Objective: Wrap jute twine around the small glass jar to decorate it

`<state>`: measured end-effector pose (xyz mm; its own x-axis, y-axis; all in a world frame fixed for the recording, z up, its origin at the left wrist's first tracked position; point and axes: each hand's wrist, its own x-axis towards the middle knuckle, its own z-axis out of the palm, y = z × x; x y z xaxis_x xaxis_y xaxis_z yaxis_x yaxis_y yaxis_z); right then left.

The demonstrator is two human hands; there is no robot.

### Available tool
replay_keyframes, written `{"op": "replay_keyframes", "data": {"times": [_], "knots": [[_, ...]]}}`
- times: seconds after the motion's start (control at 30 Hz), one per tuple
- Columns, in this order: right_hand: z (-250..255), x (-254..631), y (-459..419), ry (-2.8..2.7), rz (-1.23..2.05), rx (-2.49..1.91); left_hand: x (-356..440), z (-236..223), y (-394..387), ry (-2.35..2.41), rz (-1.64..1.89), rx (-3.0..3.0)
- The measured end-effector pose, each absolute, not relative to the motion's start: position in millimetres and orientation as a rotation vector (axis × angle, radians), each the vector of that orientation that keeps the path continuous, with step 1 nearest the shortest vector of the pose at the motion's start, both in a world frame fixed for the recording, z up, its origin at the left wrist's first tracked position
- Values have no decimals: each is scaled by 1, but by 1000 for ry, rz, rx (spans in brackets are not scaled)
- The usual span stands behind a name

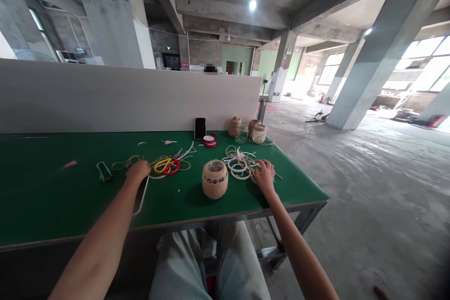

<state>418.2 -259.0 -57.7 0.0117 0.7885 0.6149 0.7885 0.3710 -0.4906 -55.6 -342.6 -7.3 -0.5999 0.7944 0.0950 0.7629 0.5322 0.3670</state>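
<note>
My left hand (138, 172) rests on the green tabletop (52, 197) beside a loose tangle of jute twine (128, 162). Just right of it lie scissors with yellow and red handles (166, 166). Whether its fingers close on anything is hidden. My right hand (265, 177) lies open, fingertips against a heap of white rings and twine (240, 165). Between my hands stands a jute-wrapped jar (214, 179). A black-and-white strip (140, 195) lies under my left wrist.
Along the back of the table are a phone (200, 128), a red-and-white tape roll (210, 140), a glass jar (241, 134) and jute-wrapped jars (259, 133). A grey partition (123, 98) rises behind them. The table's right edge (298, 183) drops to a concrete floor (369, 197).
</note>
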Motion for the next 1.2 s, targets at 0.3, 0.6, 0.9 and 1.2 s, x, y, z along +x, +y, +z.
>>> {"op": "replay_keyframes", "data": {"times": [0.3,0.6,0.9,1.2], "knots": [[-59,417,-264,-1723,-11,-1294,-51,21,-365,2781,838,1414],[-55,415,-266,-1677,19,-1212,-24,102,-377,2367,1701,1516],[-24,408,-282,-1563,137,-999,40,176,-409,1446,1811,1683],[113,307,-380,-1957,798,-167,140,194,-466,1671,1315,2248]]}}
